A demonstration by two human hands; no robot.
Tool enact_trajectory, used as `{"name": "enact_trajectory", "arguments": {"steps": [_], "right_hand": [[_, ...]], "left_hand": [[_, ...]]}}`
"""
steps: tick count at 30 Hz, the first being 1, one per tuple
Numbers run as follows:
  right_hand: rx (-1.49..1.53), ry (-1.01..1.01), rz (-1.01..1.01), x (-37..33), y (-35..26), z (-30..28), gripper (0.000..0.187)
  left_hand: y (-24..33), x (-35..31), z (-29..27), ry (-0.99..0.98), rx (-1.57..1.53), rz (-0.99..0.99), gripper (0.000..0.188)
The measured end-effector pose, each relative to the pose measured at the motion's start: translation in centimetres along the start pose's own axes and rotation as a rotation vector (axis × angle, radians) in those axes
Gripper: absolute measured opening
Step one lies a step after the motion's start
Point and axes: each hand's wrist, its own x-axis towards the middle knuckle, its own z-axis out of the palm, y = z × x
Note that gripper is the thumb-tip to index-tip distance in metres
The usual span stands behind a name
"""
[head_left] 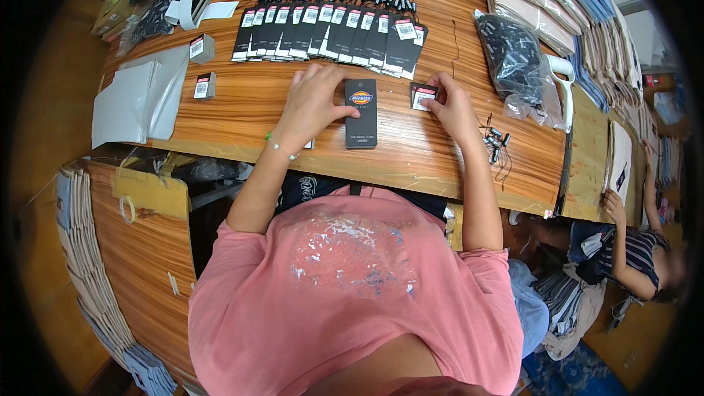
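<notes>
In front of me is a black rectangular hang tag [361, 128] with a round hole at its top end and a coloured emblem. My left hand [314, 103] holds it by its left edge, the thumb lying over its face. To its right, my right hand [451, 106] pinches a small black-and-white label card [422, 95] between thumb and fingers. The label and the hang tag are apart. Part of a white-edged item [310, 144] shows under my left wrist; the rest is hidden.
Overlapping black hang tags [301, 33] with black strings fan across the back. Two small label stacks [204, 86] and white sheets [132, 106] lie left. A bag of black parts [510, 55], loose cords [499, 143] and folded garments [543, 0] are right. Another person [634, 264] works at far right.
</notes>
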Motion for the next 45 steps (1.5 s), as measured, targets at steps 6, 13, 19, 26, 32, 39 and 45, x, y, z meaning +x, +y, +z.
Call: {"name": "enact_trajectory", "arguments": {"steps": [6, 13, 19, 26, 32, 39, 45], "right_hand": [[0.357, -0.003, 0.038, -0.5, 0.3, 0.7, 0.027], [0.669, -0.094, 0.040, -3.1, -4.1, 0.8, 0.028], [0.751, -0.120, -0.011, -4.4, -5.7, 1.0, 0.026], [0.641, 0.061, -0.136, -5.3, -6.0, 1.7, 0.032], [0.607, 0.161, -0.191, -5.4, -7.0, 3.7, 0.039], [0.500, 0.425, 0.004, -5.8, -0.8, -1.9, 0.025], [0.015, 0.510, 0.135, -9.5, 3.7, -6.9, 0.010]], "left_hand": [[-0.7, 0.0, 0.3, -0.082, -0.231, -0.117, 0.037], [-0.8, 0.1, -0.3, -0.259, -0.446, -0.284, 0.027], [0.2, -0.2, -1.7, -0.313, -1.136, -0.484, 0.015], [2.4, -0.6, -2.2, -0.229, -1.083, -0.464, 0.017], [4.6, -1.7, -0.6, -0.100, -1.203, -0.432, 0.021], [1.7, -2.9, -0.7, 0.111, -1.200, -0.391, 0.024], [-0.5, -3.8, -0.9, 0.171, -1.248, -0.464, 0.025]]}}
